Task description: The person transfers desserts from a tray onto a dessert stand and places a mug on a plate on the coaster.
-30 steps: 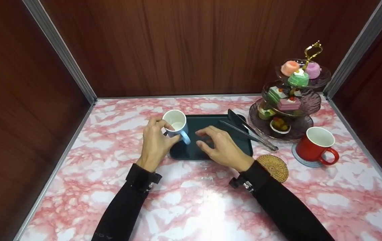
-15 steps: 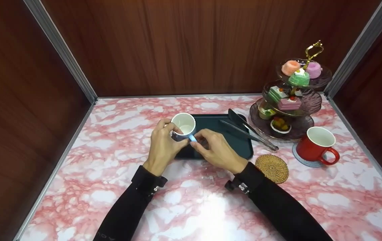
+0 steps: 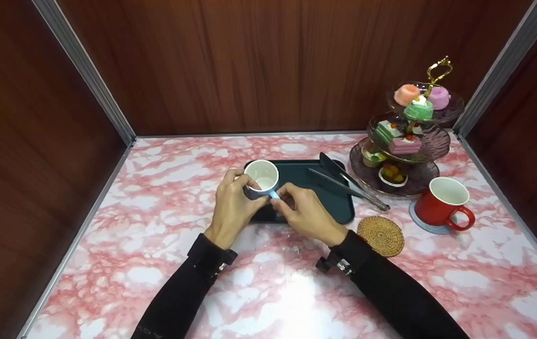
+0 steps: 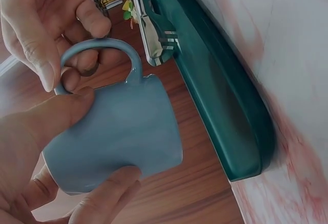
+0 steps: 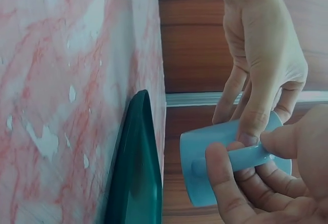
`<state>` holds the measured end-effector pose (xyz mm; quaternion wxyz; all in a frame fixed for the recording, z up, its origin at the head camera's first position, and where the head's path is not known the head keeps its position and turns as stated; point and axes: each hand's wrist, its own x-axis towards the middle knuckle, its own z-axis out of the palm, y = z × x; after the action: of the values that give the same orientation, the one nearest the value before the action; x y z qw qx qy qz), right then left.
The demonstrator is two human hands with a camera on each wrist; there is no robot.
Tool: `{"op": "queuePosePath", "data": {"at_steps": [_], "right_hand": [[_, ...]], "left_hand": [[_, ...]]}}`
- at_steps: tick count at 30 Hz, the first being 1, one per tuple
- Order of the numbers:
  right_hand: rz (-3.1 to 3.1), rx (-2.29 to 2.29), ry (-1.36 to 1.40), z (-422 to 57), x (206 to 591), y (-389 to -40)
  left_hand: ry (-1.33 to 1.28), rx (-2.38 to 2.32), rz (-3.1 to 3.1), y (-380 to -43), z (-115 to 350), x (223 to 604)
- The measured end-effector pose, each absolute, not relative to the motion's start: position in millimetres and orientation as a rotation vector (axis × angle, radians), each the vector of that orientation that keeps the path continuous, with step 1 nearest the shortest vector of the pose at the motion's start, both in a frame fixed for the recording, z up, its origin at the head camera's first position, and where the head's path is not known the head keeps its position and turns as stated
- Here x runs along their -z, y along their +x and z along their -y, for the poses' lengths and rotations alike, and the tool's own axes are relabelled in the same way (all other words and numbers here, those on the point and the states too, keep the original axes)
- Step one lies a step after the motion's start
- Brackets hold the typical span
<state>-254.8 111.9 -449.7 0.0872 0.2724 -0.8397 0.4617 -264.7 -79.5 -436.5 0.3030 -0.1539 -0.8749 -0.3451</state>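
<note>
A light blue mug (image 3: 262, 175) with a white inside is held upright above the left part of a dark green tray (image 3: 292, 169), apart from it. My left hand (image 3: 231, 207) grips the mug at its rim and side, with a finger over the rim. In the left wrist view, its thumb and fingers lie on the mug's blue wall (image 4: 123, 126). My right hand (image 3: 308, 212) pinches the mug's handle (image 3: 273, 194). The right wrist view has its fingers curled about the handle (image 5: 246, 157), close to the left thumb.
Metal tongs (image 3: 353, 186) lie across the tray's right side. A three-tier stand (image 3: 431, 176) with small cakes is at the back right. A red mug (image 3: 433, 209) sits on a grey-blue coaster (image 3: 417, 223), near a woven coaster (image 3: 381, 235).
The blue mug has moved right and slightly toward me in my left hand. My right hand, earlier apart from it, has taken hold of the handle.
</note>
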Motion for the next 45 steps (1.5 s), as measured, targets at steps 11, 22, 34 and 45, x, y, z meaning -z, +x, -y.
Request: {"op": "queuePosePath", "data": {"at_steps": [11, 22, 34, 45], "right_hand": [[2.516, -1.410, 0.826, -119, 448, -250], [2.482, -1.384, 0.796, -134, 446, -244], [2.499, -1.387, 0.767, -152, 445, -238], [2.474, -1.502, 0.688, -165, 427, -218]], "left_hand": [[-0.417, 0.883, 2.335, -261, 74, 439], [-0.483, 0.871, 2.331, -255, 68, 438], [-0.578, 0.865, 2.353, -250, 62, 436], [-0.667, 0.850, 2.327, -245, 59, 434]]}}
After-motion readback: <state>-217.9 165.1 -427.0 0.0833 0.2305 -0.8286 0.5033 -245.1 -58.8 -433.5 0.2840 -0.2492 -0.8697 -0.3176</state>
